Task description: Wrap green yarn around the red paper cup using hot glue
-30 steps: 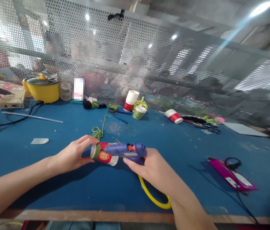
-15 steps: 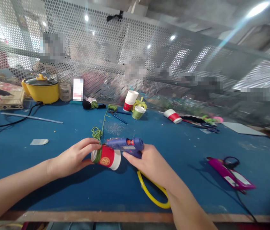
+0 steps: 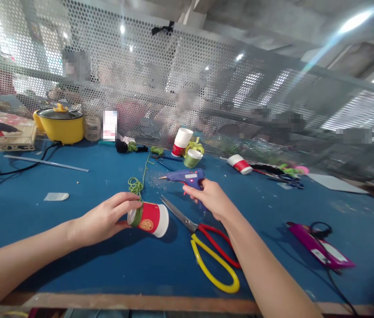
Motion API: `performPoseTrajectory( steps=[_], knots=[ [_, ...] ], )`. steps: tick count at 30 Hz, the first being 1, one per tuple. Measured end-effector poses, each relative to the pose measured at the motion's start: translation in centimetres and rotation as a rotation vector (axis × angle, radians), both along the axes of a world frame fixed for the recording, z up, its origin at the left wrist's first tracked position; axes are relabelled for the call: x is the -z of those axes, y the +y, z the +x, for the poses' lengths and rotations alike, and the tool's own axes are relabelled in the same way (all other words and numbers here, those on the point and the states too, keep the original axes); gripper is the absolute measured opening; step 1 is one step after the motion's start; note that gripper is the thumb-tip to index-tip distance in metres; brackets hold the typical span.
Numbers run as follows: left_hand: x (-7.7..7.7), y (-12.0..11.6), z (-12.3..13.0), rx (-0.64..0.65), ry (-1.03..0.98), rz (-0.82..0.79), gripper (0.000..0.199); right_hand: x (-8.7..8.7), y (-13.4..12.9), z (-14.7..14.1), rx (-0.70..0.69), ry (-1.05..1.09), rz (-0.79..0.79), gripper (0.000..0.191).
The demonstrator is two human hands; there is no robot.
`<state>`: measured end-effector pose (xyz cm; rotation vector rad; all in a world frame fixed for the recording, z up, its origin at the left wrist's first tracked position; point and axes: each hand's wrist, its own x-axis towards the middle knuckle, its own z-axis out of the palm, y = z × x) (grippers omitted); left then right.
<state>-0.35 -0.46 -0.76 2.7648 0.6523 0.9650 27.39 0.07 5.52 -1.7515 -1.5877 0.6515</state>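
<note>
My left hand (image 3: 109,216) is closed around the end of a red and white paper cup (image 3: 150,218), which lies tilted on its side. Green yarn (image 3: 135,185) is wound round the gripped end, and a loose coil of it sits just behind the cup. In my right hand (image 3: 208,194) is a blue hot glue gun (image 3: 187,176), its nozzle pointing left and a small red light lit on its body. Scissors (image 3: 192,228) with one red and one yellow handle lie on the table below the glue gun, blades slightly apart.
Toward the back stand a yellow electric pot (image 3: 61,128), a glass jar (image 3: 92,129), a stacked paper cup (image 3: 182,141) and a green-wrapped cup (image 3: 193,158). Another cup (image 3: 240,164) lies on its side. A purple packet (image 3: 319,247) with a black cord is at right.
My right hand has drawn the glue gun up and away from the cup, uncovering the scissors. My left hand and the cup stay nearly where they were.
</note>
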Motion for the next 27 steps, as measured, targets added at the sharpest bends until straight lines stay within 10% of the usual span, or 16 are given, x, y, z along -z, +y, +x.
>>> performPoseTrajectory(
  steps=[9,15,22,27],
  knots=[
    [-0.1,0.0,0.2,0.014,-0.006,0.016,0.046,2.6,3.6,2.6,0.098,-0.365,-0.149,0.049],
    [-0.2,-0.2,0.1,0.014,0.005,0.023,0.045,1.4,3.2,0.8,0.097,-0.603,-0.088,0.031],
    [-0.3,-0.4,0.1,0.052,0.033,0.084,0.034,0.0,0.6,-6.0,-0.477,-0.173,-0.282,0.060],
    [-0.5,-0.4,0.1,0.062,0.063,0.137,0.029,0.7,0.7,-8.3,-0.571,0.171,-0.467,0.044]
  ],
)
